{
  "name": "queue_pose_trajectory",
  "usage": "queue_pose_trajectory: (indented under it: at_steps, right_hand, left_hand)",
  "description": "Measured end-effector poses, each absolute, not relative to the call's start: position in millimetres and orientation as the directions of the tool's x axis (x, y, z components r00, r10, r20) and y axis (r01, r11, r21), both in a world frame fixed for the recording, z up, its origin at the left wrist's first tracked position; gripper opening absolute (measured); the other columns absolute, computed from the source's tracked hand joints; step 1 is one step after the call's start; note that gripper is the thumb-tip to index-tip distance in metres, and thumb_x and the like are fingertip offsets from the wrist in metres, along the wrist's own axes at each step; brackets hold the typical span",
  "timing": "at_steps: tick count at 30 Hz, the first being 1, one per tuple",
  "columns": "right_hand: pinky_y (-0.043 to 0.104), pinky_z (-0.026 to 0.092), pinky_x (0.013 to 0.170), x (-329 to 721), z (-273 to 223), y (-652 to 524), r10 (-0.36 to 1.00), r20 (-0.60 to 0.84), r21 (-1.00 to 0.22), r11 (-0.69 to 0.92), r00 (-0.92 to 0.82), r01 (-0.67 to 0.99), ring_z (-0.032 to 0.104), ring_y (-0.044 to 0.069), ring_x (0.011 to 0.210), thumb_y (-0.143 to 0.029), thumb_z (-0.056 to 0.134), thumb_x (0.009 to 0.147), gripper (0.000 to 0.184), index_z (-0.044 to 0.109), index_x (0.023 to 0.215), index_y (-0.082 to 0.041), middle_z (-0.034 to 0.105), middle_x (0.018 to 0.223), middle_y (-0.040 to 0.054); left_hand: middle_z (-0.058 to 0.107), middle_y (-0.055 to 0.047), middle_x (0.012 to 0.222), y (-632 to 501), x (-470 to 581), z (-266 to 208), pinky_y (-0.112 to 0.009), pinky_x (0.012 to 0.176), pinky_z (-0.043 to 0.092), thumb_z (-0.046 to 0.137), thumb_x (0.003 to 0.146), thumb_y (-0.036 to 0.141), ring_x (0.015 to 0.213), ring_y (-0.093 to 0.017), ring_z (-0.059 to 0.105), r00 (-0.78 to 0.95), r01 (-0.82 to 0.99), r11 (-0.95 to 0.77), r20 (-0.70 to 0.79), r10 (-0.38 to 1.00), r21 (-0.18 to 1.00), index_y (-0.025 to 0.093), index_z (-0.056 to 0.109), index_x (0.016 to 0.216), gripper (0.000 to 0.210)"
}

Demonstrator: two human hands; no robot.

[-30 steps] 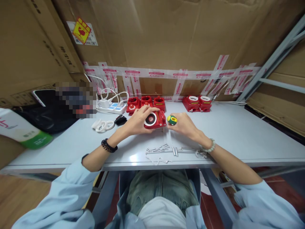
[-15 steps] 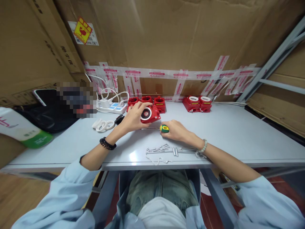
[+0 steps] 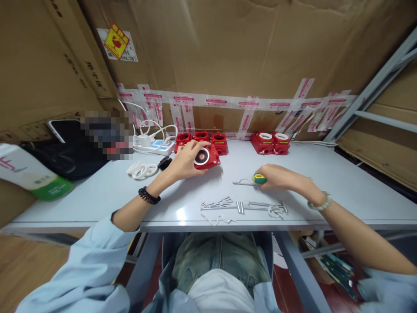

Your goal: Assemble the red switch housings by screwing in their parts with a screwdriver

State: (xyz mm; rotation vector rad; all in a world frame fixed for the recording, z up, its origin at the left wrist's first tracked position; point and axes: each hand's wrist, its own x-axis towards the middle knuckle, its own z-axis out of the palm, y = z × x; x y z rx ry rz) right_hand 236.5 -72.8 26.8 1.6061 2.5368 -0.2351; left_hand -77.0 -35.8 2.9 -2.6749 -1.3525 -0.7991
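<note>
Two square red boxes with white rings (image 3: 264, 146) sit far right; three red boxes with bare dark holes (image 3: 219, 148) sit far, near the middle. Loose white plastic rings (image 3: 150, 170) lie left.

At the middle of the smooth grey table (image 3: 352, 191), the left hand (image 3: 185, 162), half curled, grips a red box with its white ring on (image 3: 212, 157). The right hand (image 3: 276, 177) wraps around a green-and-yellow tool handle (image 3: 259, 178).
</note>
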Motion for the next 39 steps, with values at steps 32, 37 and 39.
queue_pose_trajectory:
  at_steps: [32, 37, 39]
  right_hand:
    - [0.026, 0.04, 0.058, 158, 57, -66, 0.569, 0.822, -0.451, 0.686, -0.035, 0.571, 0.043, 0.01, 0.058, -0.023, 0.058, 0.076, 0.013, 0.046, 0.078, -0.022, 0.049, 0.069, -0.0046]
    - [0.027, 0.041, 0.06, 157, 56, -60, 0.59, 0.807, -0.459, 0.648, -0.019, 0.608, 0.045, 0.011, 0.061, -0.024, 0.057, 0.078, 0.012, 0.045, 0.078, -0.023, 0.05, 0.07, -0.0035]
    - [0.027, 0.041, 0.06, 157, 56, -59, 0.603, 0.797, -0.465, 0.628, -0.014, 0.624, 0.045, 0.011, 0.06, -0.025, 0.057, 0.079, 0.012, 0.045, 0.078, -0.023, 0.05, 0.069, -0.0037]
  left_hand:
    - [0.065, -0.011, 0.127, -41, -51, -14, -0.044, 0.094, 0.052, 0.072, 0.079, 0.048, 0.11, -0.027, 0.065, 0.685, 0.45, -0.778, 0.39, 0.616, 0.438, 0.023, 0.047, 0.138, 0.069]
    - [0.065, -0.012, 0.126, -42, -51, -13, -0.043, 0.093, 0.052, 0.072, 0.079, 0.048, 0.109, -0.027, 0.065, 0.682, 0.474, -0.767, 0.371, 0.63, 0.432, 0.021, 0.046, 0.139, 0.071]
    - [0.065, -0.012, 0.126, -42, -50, -13, -0.044, 0.093, 0.052, 0.072, 0.078, 0.048, 0.109, -0.028, 0.065, 0.677, 0.485, -0.764, 0.37, 0.636, 0.427, 0.021, 0.047, 0.139, 0.071]
